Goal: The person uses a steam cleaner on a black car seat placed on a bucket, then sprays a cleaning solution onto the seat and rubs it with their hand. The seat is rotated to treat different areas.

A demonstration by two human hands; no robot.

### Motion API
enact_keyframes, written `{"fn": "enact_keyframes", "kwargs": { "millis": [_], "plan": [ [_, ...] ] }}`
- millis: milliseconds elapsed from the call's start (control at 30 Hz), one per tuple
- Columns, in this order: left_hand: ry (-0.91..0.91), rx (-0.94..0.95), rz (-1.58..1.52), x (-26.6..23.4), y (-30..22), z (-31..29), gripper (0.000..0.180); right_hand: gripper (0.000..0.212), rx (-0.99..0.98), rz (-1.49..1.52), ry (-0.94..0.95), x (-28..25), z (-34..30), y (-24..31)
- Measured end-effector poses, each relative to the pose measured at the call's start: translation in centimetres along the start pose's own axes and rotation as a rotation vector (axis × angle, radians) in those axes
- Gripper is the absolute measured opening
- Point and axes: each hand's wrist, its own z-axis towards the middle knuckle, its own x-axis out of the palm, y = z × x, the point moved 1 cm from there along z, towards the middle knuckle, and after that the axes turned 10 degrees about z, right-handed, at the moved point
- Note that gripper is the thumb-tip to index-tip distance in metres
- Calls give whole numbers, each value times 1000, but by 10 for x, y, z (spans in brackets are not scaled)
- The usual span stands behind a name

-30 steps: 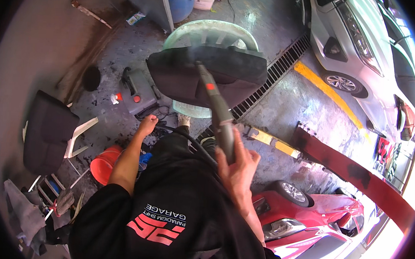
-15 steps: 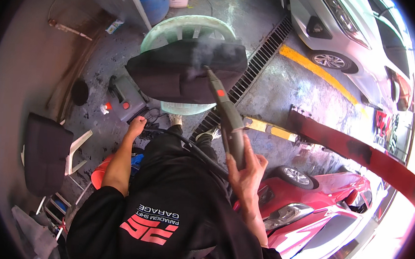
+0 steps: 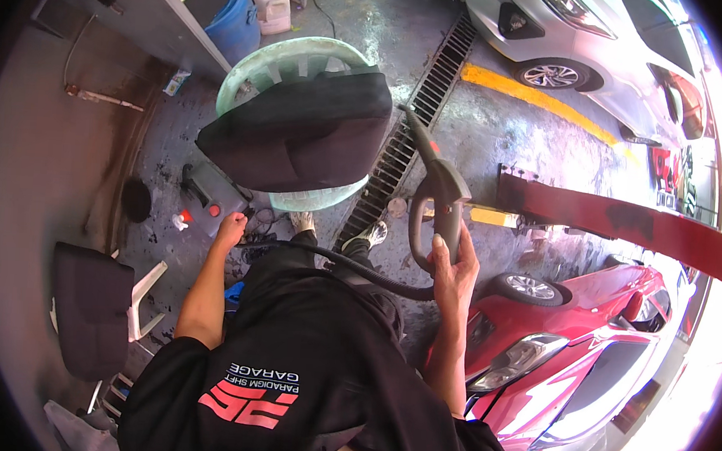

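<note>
My right hand (image 3: 455,279) is wrapped round the lower end of a dark grey steam gun (image 3: 446,185), whose narrow nozzle points up and left. The nozzle tip is just right of a black fabric car seat cushion (image 3: 301,131), apart from it. The cushion rests across a pale green plastic chair (image 3: 321,198). A black ribbed hose (image 3: 366,275) runs from the gun leftward to my left hand (image 3: 230,229). That hand is closed at the hose, its grip partly hidden. Beyond it stands a grey steam machine (image 3: 218,204) with a red cap.
A floor drain grate (image 3: 403,137) runs past the chair. A red metal lift arm (image 3: 609,216) extends at right, between a silver car (image 3: 571,40) and a red car (image 3: 552,345). Another black cushion (image 3: 91,312) rests on a white chair at left. A blue bin (image 3: 234,28) stands behind.
The steam gun has swung right, off the cushion, and turned so its looped handle shows. Steam seen over the cushion is gone. My left hand stays closed near the hose.
</note>
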Motion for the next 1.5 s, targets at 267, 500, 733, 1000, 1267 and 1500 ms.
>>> {"fn": "enact_keyframes", "kwargs": {
  "millis": [267, 500, 733, 1000, 1267, 1500],
  "plan": [
    [-55, 99, -50, 10, 0, -3, 28, 57, 6, 50, 8, -7, -6, -8],
    [-16, 204, 136, 19, 30, 15, 35, 59, 43, 302, 83, -25, 2, -46],
    [76, 93, 91, 16, -7, 17, 29, 49, 259, 662, 42, -42, 3, -89],
    [-10, 148, 154, 28, -31, 20, 27, 42, 223, 623, 95, -72, 34, -121],
    [-135, 153, 13, 41, -46, -59, 31, 38, 257, 618, 167, -104, 99, -182],
    [-216, -35, 160, 87, -15, -169, 35, 40, 225, 736, 339, -116, 139, -171]
  ]
}}
